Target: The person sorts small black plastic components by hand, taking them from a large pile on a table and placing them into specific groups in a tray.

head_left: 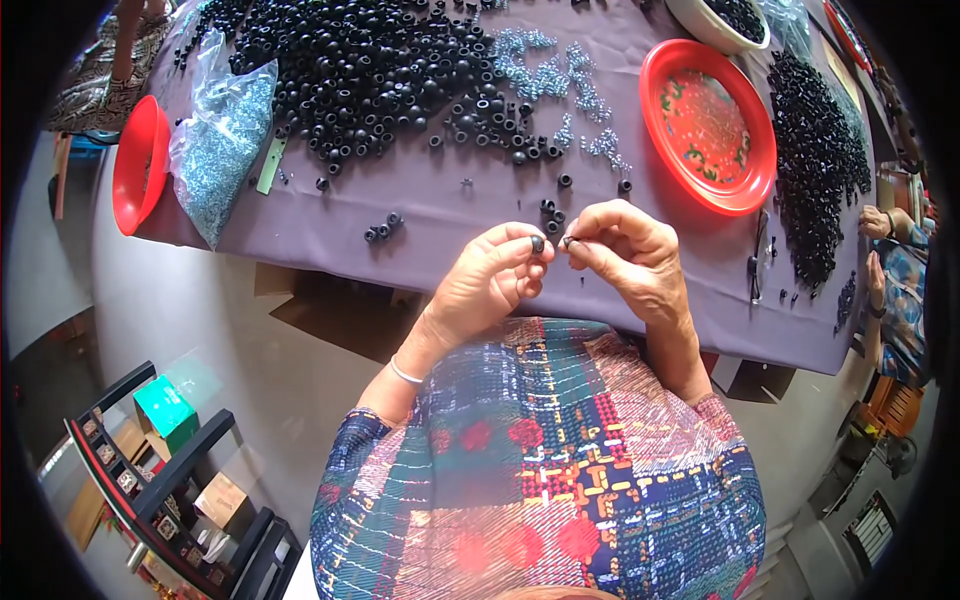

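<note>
Over the near edge of the purple-covered table [440, 215], my two hands are close together. Between thumb and forefinger, my left hand [480, 280] pinches a small round black cap [537, 243]. A smaller dark piece [570, 242], its kind too small to make out, is gripped in the fingertips of my right hand [640, 262]. The two pieces are slightly apart. Just beyond my fingers lie a few loose black caps [549, 208]. Another small group of black caps [383, 228] sits to the left of them.
Far left, a large heap of black caps [370, 80] adjoins small clear-blue pieces [540, 75]. A plastic bag [225, 130] and red bowl [142, 165] stand left. Right are a red plate [655, 130], a black pile [815, 170] and another person's hand [877, 222].
</note>
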{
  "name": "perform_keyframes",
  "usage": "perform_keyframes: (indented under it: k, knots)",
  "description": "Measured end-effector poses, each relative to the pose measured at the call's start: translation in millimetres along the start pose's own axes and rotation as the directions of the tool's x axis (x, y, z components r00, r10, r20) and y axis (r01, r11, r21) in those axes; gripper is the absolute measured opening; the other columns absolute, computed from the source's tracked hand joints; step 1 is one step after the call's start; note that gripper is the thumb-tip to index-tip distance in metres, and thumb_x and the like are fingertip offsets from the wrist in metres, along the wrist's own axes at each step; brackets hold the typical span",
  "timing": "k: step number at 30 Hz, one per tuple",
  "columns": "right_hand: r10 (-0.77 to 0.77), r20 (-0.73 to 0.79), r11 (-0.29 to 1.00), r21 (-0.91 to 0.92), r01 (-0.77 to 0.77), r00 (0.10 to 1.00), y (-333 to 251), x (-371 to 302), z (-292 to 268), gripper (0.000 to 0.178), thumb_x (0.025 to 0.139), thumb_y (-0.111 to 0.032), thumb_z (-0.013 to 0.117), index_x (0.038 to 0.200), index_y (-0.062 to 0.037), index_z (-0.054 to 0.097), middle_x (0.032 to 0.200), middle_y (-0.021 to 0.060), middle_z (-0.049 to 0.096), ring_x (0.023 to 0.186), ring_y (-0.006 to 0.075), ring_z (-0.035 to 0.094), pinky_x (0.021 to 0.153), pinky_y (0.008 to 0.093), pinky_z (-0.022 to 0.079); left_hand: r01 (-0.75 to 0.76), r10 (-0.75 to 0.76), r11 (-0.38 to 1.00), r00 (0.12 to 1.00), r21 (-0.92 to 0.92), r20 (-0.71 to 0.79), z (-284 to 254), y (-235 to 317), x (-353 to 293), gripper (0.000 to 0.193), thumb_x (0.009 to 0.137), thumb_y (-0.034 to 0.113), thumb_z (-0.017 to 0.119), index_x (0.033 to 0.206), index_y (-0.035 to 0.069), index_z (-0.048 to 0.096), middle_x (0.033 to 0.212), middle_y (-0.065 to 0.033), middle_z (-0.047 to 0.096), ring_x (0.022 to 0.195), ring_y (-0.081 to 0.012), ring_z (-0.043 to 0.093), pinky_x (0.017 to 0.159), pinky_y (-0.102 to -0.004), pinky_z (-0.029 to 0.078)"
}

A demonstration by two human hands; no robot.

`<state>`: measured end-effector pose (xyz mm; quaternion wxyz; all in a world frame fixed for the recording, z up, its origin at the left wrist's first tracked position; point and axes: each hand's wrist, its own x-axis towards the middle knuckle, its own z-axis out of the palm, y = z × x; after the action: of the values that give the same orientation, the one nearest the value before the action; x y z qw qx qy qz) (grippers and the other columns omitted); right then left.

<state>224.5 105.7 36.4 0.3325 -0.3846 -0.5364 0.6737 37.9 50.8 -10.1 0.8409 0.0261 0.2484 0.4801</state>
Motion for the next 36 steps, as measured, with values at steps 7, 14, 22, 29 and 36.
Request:
perform_keyframes:
  k: [7,14,22,29,36]
  knots:
    - [-0.028,-0.088,1.0,-0.001,0.028,0.996,3,-17,-2,0.012,0.082,0.007,0.064,0.094,0.0036,0.061,0.091,0.007,0.062,0.08,0.0116,0.061,0.07,0.023,0.051,-0.006,0.008,1.0,0.999,0.03,-0.049,20,-10,0,0.019,0.089,0.017,0.061,0.104,0.005,0.057,0.093,-0.0031,0.061,0.078,-0.008,0.055,0.067,-0.0227,0.048]
    - [-0.465,-0.02,0.786,-0.469,0.402,0.885,0,-23,1,0.02,0.071,0.01,0.07,0.087,0.0037,0.06,0.081,0.0096,0.062,0.072,0.0163,0.058,0.062,0.0264,0.047,0.016,-0.016,1.0,0.999,0.014,-0.046,27,-17,-1,0.019,0.091,0.018,0.06,0.103,0.005,0.057,0.091,-0.0032,0.061,0.077,-0.0088,0.056,0.068,-0.0238,0.049]
    - [-0.47,-0.019,0.789,-0.458,0.41,0.883,1,-26,1,0.019,0.072,0.011,0.069,0.087,0.0038,0.06,0.083,0.0097,0.062,0.075,0.0165,0.059,0.066,0.0262,0.048,0.032,-0.03,0.999,0.998,0.028,-0.051,27,-20,-4,0.021,0.089,0.017,0.063,0.105,0.005,0.057,0.092,-0.0026,0.061,0.078,-0.0087,0.055,0.068,-0.0234,0.048]
    - [-0.273,-0.106,0.93,-0.282,0.234,0.956,6,-33,4,0.022,0.079,0.011,0.062,0.099,0.0049,0.06,0.091,0.0065,0.058,0.087,0.0121,0.055,0.077,0.0242,0.046,0.022,-0.021,0.999,1.0,0.035,-0.011,27,-21,-10,0.024,0.088,0.018,0.063,0.106,0.005,0.057,0.094,-0.0033,0.06,0.078,-0.0082,0.054,0.067,-0.0223,0.048]
    - [-0.273,-0.06,0.902,-0.363,0.234,0.96,4,-32,4,0.023,0.08,0.01,0.062,0.102,0.0031,0.062,0.09,0.0057,0.058,0.083,0.011,0.056,0.076,0.0228,0.047,0.012,-0.012,1.0,1.0,0.027,-0.016,24,-23,-11,0.024,0.088,0.017,0.063,0.107,0.004,0.057,0.095,-0.004,0.061,0.078,-0.0082,0.054,0.066,-0.0223,0.049]
